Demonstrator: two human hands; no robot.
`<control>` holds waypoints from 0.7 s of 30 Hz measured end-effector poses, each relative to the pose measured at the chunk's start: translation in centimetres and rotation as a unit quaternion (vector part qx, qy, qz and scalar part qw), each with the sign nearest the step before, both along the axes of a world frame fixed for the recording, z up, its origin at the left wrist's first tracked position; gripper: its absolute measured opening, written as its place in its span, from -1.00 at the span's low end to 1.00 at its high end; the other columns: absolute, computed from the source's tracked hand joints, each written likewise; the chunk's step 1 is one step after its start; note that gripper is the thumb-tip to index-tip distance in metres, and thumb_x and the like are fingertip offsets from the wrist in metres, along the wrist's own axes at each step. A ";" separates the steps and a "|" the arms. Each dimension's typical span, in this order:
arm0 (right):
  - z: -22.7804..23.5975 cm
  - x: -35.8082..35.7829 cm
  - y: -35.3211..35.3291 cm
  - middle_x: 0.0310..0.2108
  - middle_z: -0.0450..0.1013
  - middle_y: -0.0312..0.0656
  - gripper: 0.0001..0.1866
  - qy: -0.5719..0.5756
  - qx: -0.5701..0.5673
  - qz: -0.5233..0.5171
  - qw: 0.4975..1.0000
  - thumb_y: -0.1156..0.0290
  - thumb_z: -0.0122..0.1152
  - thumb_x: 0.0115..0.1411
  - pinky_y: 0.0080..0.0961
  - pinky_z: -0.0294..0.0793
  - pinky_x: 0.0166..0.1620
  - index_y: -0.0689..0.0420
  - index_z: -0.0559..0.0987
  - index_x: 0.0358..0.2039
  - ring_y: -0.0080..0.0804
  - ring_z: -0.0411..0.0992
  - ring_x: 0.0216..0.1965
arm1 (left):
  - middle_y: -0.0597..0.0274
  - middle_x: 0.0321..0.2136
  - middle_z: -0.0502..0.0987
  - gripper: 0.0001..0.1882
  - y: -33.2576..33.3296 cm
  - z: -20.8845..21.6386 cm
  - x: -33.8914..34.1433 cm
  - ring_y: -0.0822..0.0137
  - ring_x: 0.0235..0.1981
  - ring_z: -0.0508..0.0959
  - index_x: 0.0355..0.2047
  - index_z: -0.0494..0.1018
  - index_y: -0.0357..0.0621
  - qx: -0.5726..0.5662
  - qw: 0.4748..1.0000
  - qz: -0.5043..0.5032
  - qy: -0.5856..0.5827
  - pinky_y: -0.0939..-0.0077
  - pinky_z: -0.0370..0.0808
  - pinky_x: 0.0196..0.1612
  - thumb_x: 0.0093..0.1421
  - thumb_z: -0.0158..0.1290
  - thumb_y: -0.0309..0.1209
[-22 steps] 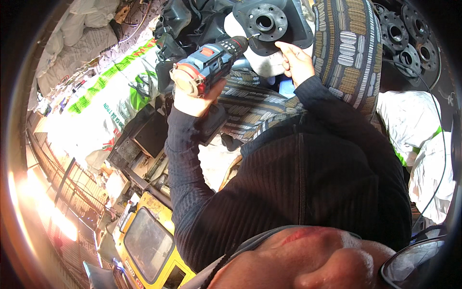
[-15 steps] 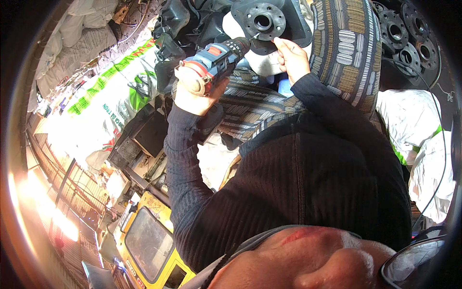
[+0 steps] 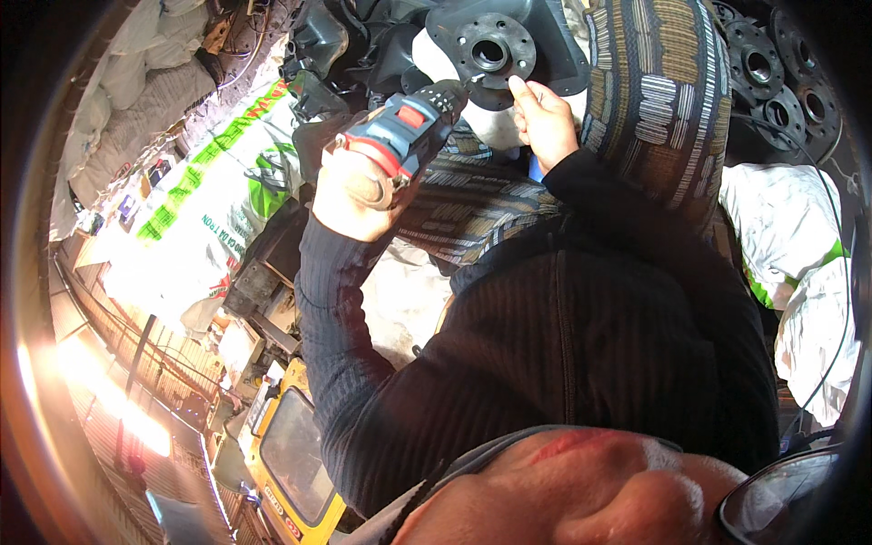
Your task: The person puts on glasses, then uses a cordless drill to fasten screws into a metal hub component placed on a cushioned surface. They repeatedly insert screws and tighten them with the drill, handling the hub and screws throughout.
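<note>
My left hand (image 3: 354,195) is wrapped round a blue-grey and red cordless drill (image 3: 404,132). The drill's dark chuck points up and right, and its tip is close to the lower rim of a round dark metal flange (image 3: 472,56). A large centre hole and several smaller holes pierce that flange, which lies on a black moulded part with a flared square edge (image 3: 556,54). My right hand (image 3: 547,123) is closed, thumb and forefinger pinched by the flange's lower right rim. Whatever is in that pinch is too small to make out.
Striped patterned cloth (image 3: 649,100) covers my legs on both sides of the work. More black moulded parts (image 3: 318,41) are piled at the far left, and loose flanges (image 3: 758,68) at the far right. White sacks (image 3: 786,218) stand at the right; a yellow-framed machine (image 3: 295,454) is lower left.
My left hand and the drill have drawn back a little, down and to the left. My right hand has shifted slightly left, still pinched near the flange rim.
</note>
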State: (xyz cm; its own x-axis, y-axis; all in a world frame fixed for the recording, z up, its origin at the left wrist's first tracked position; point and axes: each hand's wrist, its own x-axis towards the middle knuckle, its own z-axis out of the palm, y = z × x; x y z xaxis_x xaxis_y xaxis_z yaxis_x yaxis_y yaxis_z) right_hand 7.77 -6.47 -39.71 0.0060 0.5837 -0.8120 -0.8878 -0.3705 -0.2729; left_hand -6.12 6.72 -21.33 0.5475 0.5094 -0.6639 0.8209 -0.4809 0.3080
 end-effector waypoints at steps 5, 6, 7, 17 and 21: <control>0.0 -0.4 0.2 -0.70 0.17 -0.54 -0.75 -0.010 -0.014 -0.020 1.000 0.18 0.09 0.30 -0.75 0.01 -0.68 0.07 0.48 -0.42 -0.80 0.06 -0.72 | 0.06 -0.18 0.54 -0.54 -0.7 0.6 1.3 0.14 -0.17 0.57 -0.09 0.44 -0.23 0.015 0.992 0.038 -0.115 0.34 0.49 -0.10 -0.06 0.23 -0.55; 0.1 -0.4 0.1 -0.70 0.17 -0.53 -0.75 -0.011 -0.011 -0.024 1.000 0.19 0.09 0.29 -0.75 0.01 -0.68 0.07 0.48 -0.42 -0.80 0.07 -0.72 | 0.09 -0.24 0.55 -0.61 -0.8 0.7 1.5 0.16 -0.22 0.58 -0.14 0.48 -0.20 0.017 0.991 0.045 -0.127 0.33 0.50 -0.16 -0.05 0.20 -0.60; 0.1 -0.4 0.2 -0.69 0.18 -0.53 -0.76 -0.007 -0.011 -0.025 1.000 0.19 0.11 0.29 -0.75 0.02 -0.68 0.07 0.47 -0.42 -0.80 0.07 -0.71 | 0.10 -0.24 0.55 -0.60 -0.9 0.7 1.7 0.15 -0.22 0.58 -0.14 0.48 -0.20 0.023 0.992 0.030 -0.121 0.32 0.50 -0.16 -0.05 0.20 -0.60; 0.1 -0.3 0.2 -0.68 0.18 -0.51 -0.74 -0.019 -0.004 -0.004 1.000 0.20 0.08 0.30 -0.74 0.02 -0.67 0.07 0.46 -0.46 -0.78 0.06 -0.70 | 0.08 -0.16 0.52 -0.55 -2.0 0.1 1.9 0.14 -0.12 0.54 -0.04 0.41 -0.22 0.017 0.997 -0.003 -0.076 0.35 0.47 -0.02 0.00 0.16 -0.51; 0.0 -0.2 0.2 -0.69 0.18 -0.51 -0.73 -0.023 0.003 0.001 1.000 0.20 0.08 0.30 -0.74 0.02 -0.67 0.07 0.44 -0.48 -0.78 0.06 -0.70 | 0.05 -0.10 0.51 -0.47 -1.7 0.9 1.9 0.17 -0.05 0.52 0.04 0.34 -0.22 -0.025 0.991 0.108 -0.070 0.36 0.43 0.06 0.00 0.14 -0.53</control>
